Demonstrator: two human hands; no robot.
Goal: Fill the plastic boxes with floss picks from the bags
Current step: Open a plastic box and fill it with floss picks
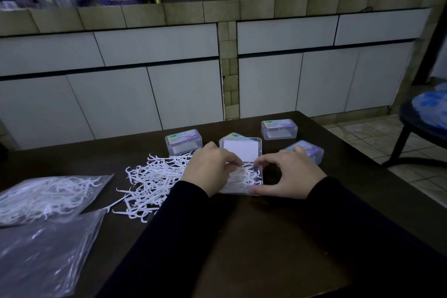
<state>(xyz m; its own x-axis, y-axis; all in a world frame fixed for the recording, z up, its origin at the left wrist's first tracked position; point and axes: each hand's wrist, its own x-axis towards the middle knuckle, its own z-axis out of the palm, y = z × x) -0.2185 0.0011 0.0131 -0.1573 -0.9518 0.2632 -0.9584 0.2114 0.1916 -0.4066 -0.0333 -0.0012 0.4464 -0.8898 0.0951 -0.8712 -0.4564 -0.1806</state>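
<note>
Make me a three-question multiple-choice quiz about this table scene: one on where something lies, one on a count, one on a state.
1. Where does the loose heap of white plastic floss picks lie relative to the open clear plastic box?
A. left of it
B. right of it
C. under the table

2. How many closed clear plastic boxes with colourful labels can be seen?
A. one
B. at least three
C. none

3. The open clear plastic box's lid is
A. raised
B. snapped shut
C. missing

Answers: 1 A, the heap spreads beside the left hand. 2 B, three stand plainly behind, a fourth label peeks out. 3 A, the lid stands up behind the picks.
</note>
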